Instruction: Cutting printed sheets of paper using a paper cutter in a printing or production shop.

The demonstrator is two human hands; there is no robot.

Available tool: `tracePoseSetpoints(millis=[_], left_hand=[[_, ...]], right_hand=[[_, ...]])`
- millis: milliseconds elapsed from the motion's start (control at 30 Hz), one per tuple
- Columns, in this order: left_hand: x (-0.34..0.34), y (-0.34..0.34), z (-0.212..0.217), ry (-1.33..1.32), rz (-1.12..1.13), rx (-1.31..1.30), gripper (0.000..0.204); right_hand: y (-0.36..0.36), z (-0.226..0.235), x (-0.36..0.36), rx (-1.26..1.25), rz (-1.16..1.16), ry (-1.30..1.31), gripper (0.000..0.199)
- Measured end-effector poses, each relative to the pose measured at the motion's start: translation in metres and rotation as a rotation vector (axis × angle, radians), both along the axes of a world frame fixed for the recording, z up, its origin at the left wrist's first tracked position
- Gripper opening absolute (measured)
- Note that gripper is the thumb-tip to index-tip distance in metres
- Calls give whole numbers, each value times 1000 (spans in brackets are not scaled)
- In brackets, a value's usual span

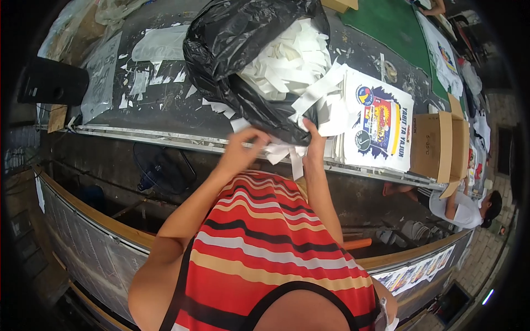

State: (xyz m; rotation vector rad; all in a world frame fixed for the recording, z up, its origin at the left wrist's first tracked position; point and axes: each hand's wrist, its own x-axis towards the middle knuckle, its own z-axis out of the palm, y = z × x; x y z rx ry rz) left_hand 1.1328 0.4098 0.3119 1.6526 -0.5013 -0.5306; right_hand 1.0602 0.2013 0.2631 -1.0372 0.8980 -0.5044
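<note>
A black plastic bag lies on its side on the dark worktable, its mouth full of white paper strips. My right hand is closed on the near edge of the bag, with its thumb pointing up beside a white strip. My left hand is at the bag's near left edge, close to loose white strips. Its fingers are slightly smeared, so whether they hold anything cannot be made out. More strips hang over the table edge between the hands. Right of the bag is a stack of printed white sheets.
An open cardboard box stands right of the stack. A tape roll and a green mat lie farther back. A black speaker-like box is at the left. Beneath the table sits a fan. A person in white is at the right.
</note>
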Motion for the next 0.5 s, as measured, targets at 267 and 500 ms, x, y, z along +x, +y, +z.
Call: tracePoseSetpoints(millis=[267,500], left_hand=[[78,-34,21,301,458,-308,37],[99,3,35,528,578,-812,32]], right_hand=[[-10,23,21,161,-20,-167,60],[-23,51,62,187,-185,-276,42]])
